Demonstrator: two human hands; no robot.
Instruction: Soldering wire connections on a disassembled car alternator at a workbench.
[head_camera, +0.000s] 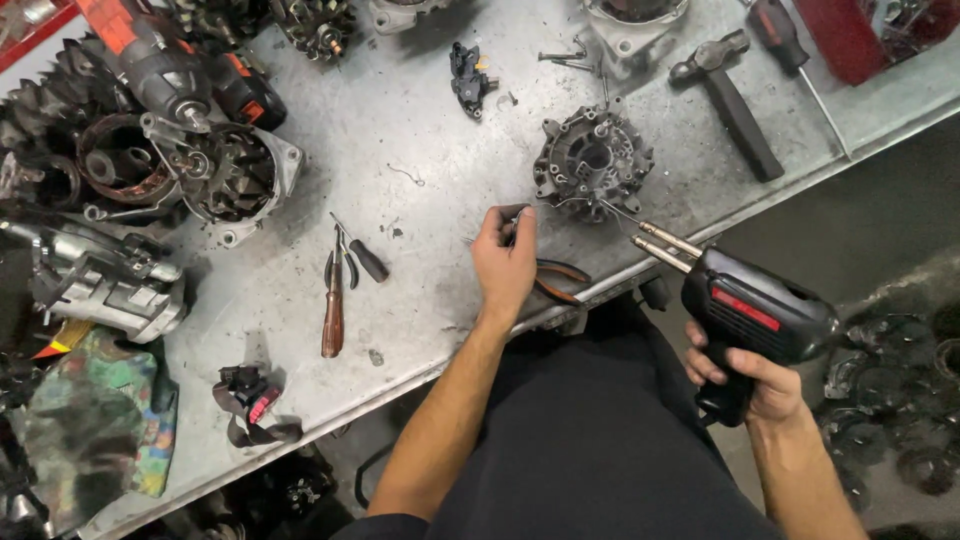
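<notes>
My right hand (752, 379) grips a black pistol-shaped soldering gun (752, 312) with a red stripe; its two metal prongs point up-left toward a round dark metal alternator part (593, 160) on the grey metal workbench (420, 130). My left hand (505, 262) rests on the bench just left of that part, with its fingertips pinched on a thin wire or solder strand. Pliers with orange-edged handles (560, 280) lie under and right of the left hand.
A wooden-handled tool (333, 308) and small pliers (355, 255) lie at centre-left. Alternator housings (235, 175) and a cordless tool (165, 65) crowd the left. A hammer (730, 95), a screwdriver (790, 45), several screws (565, 58) and a red bin (860, 35) sit at the far right.
</notes>
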